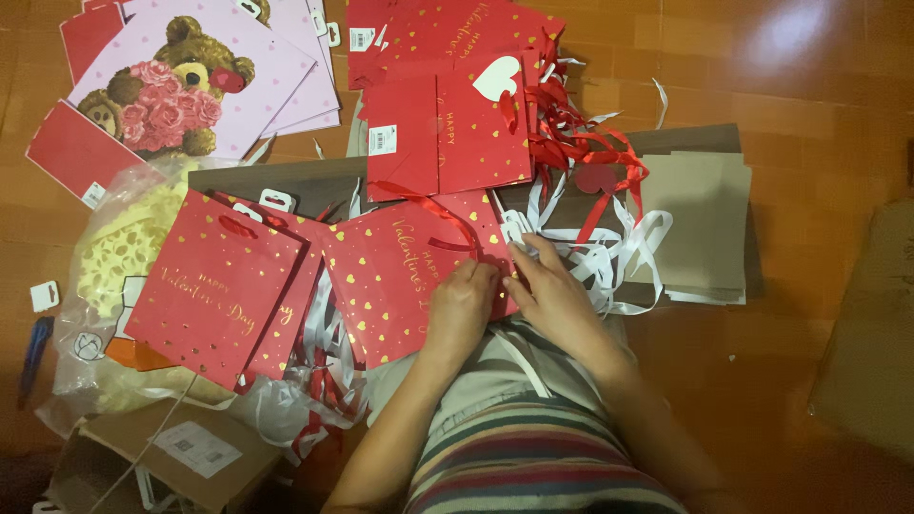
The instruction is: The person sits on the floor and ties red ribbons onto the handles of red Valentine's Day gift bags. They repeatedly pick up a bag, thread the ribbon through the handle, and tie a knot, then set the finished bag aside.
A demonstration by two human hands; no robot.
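The red gift bag [400, 276] with gold hearts lay flat at centre frame, both hands on its right edge. The left hand [460, 306] was curled, pinching the edge; the right hand [554, 290] had its fingers half closed around white ribbon [609, 262] there. At nine o'clock lay a finished-looking bag [219, 286] with handle fitted; at twelve, a stack of red bags [447, 124]. At three, brown cards [700, 224] waited, loose ribbon suggesting plenty left. Teddy-bear bags [190, 81] sat at eleven.
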